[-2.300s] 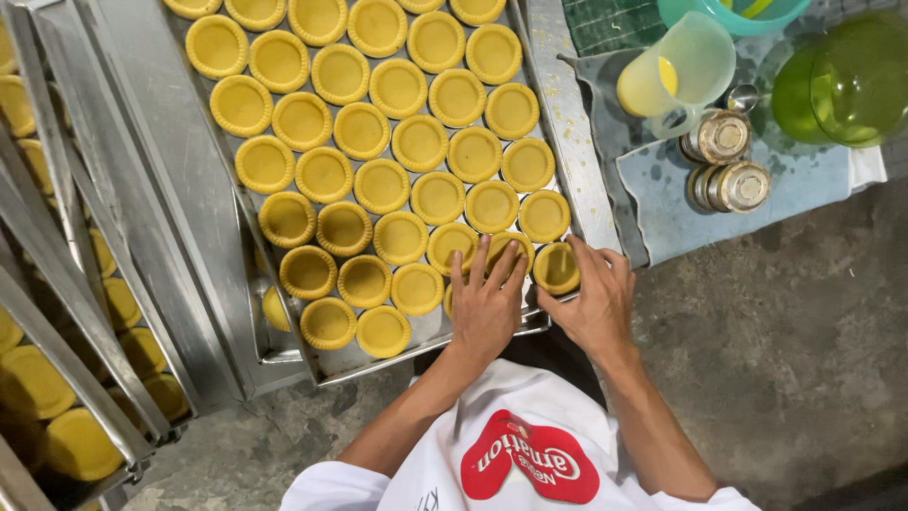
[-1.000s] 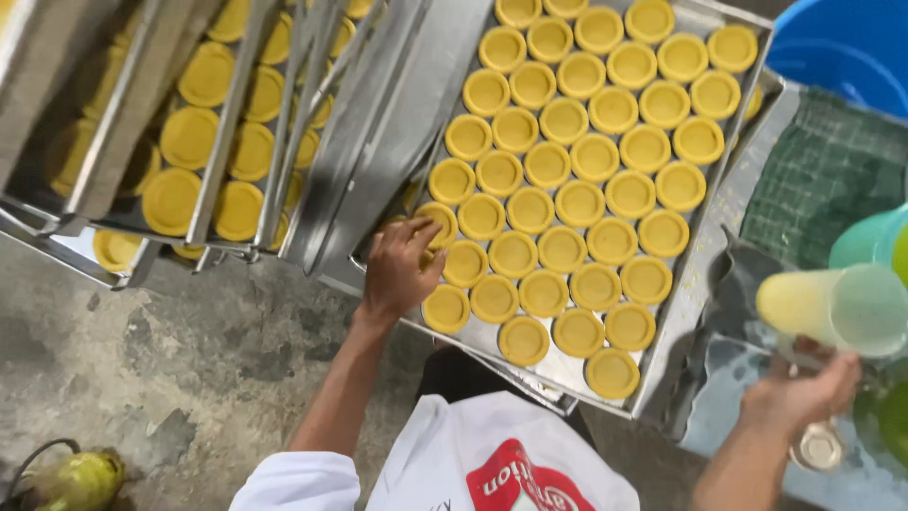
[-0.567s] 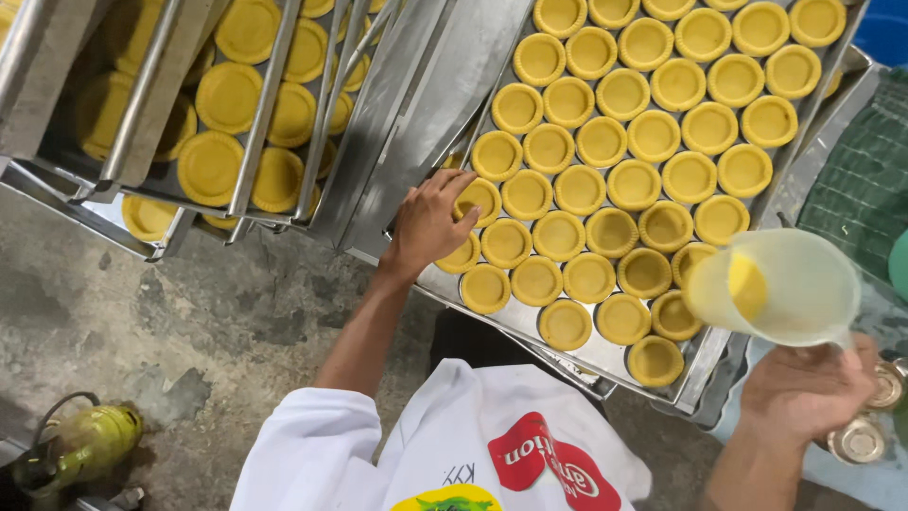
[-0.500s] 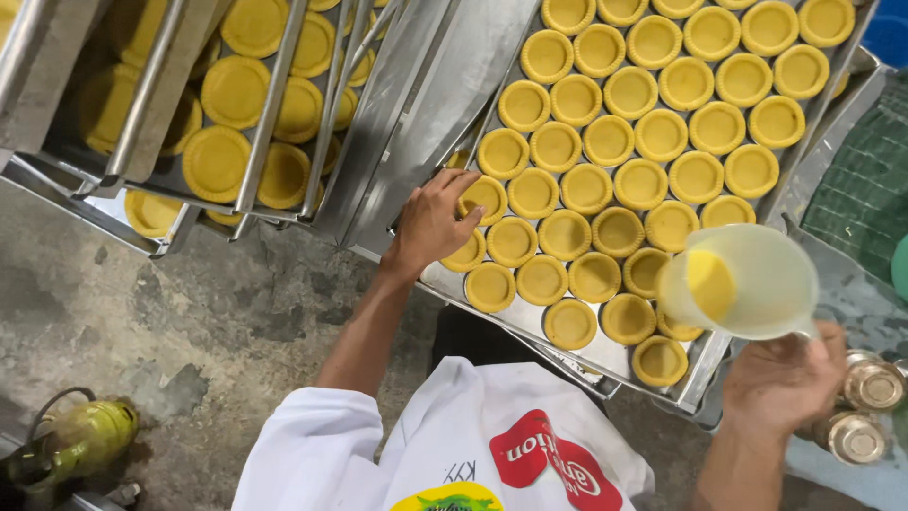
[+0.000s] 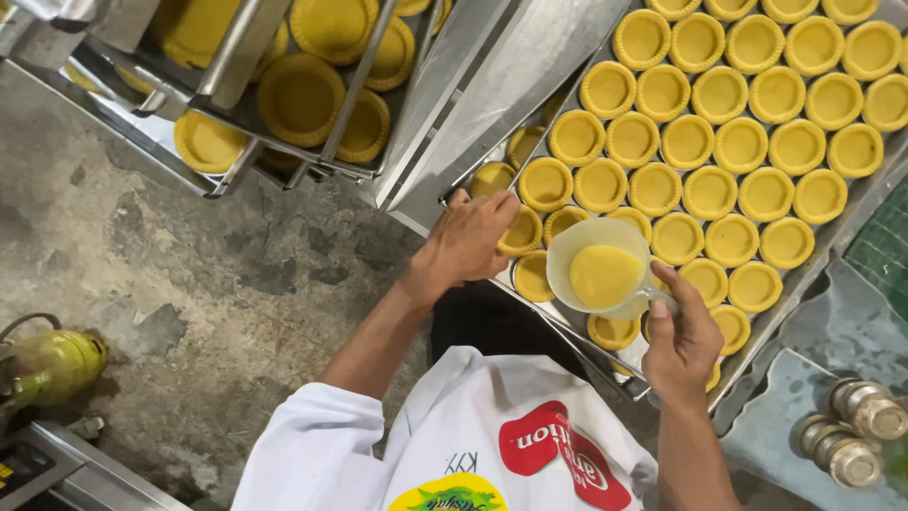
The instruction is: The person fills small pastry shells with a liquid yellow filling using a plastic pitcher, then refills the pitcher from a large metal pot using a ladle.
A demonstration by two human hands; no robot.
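A stained concrete floor [image 5: 189,284] runs under a metal baking tray [image 5: 530,85] packed with rows of empty yellow tart shells [image 5: 719,142]; every place below is given from that tray. To its left stands a steel rack [image 5: 236,76] carrying more shells on its shelves. The left hand [image 5: 468,241] lies on the tray's near left corner, fingers curled over the rim and touching the end shells, steadying it. The right hand [image 5: 681,341] is clenched on the handle of a clear plastic jug [image 5: 601,270] holding yellow custard. A moment ago that jug hung out past the tray's right edge; it has since swung inward and now hovers over the nearest rows, just beside the left hand, level and not pouring. The shells beneath look dry and unfilled, so filling seems about to start at this corner. Off the tray's lower right, two small cans [image 5: 851,435] sit on the desk [image 5: 776,426].
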